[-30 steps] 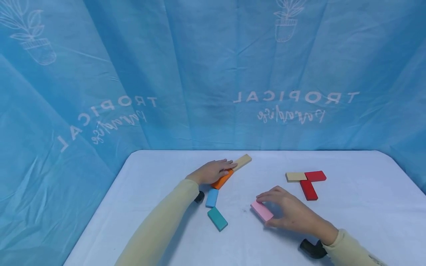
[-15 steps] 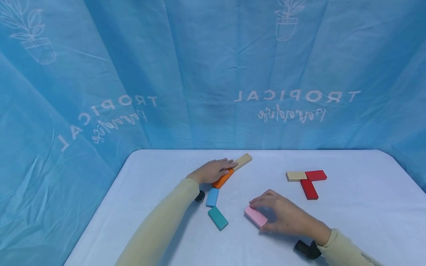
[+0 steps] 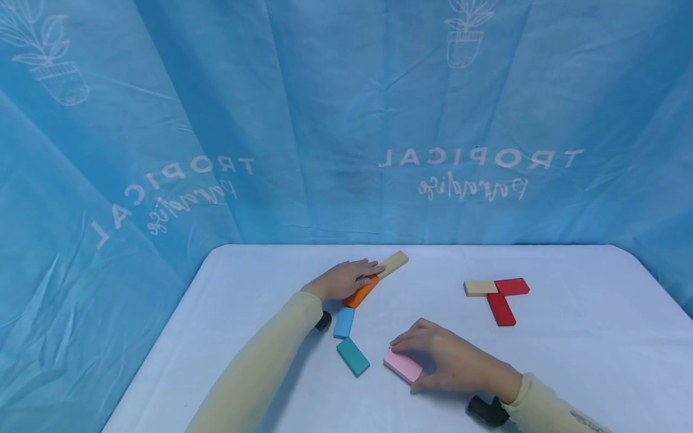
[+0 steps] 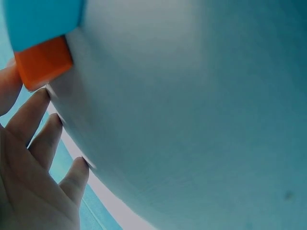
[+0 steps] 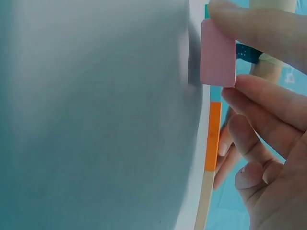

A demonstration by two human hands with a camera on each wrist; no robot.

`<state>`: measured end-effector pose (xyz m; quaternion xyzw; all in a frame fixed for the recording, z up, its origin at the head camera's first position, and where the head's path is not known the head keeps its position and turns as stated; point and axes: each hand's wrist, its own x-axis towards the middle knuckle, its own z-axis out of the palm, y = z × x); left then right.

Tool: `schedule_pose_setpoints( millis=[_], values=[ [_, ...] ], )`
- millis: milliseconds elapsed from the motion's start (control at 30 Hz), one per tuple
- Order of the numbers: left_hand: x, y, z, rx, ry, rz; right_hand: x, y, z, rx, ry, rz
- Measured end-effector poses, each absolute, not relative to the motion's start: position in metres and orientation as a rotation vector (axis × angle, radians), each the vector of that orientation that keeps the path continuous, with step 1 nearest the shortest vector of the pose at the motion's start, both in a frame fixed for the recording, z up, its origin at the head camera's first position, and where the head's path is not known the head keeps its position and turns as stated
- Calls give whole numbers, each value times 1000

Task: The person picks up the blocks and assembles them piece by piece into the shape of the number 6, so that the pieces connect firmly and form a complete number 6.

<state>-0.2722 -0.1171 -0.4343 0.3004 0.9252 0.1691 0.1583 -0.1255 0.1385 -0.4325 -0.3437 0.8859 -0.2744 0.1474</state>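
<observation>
My right hand (image 3: 452, 361) pinches a pink wooden block (image 3: 402, 365) between thumb and fingers, low over the white table. In the right wrist view the pink block (image 5: 218, 53) stands out with the thumb at one end and fingertips at the other. My left hand (image 3: 343, 280) lies at the row's far part, fingers stretched over the join of an orange block (image 3: 361, 293) and a plain wood block (image 3: 394, 264). A light blue block (image 3: 343, 323) meets the orange one's near end. Below it lies a teal block (image 3: 353, 357), angled, left of the pink one.
Further right, another plain wood block (image 3: 479, 288) and two red blocks (image 3: 511, 287) touch in a T-like group. The white table (image 3: 585, 355) ends at a blue printed curtain (image 3: 346, 120) behind and at the sides. Dark wrist-worn pieces (image 3: 487, 411) sit under both wrists.
My right hand has moved left and slightly nearer with the pink block, bringing it closer to the teal block. The left hand and the other blocks stay in place.
</observation>
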Motion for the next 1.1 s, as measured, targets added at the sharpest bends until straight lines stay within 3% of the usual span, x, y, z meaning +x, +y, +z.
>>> schedule_pose_setpoints(
  millis=[1100],
  values=[
    [-273, -118, -435, 891, 2645, 499, -124, 123, -437, -1227, 2356, -810]
  ],
)
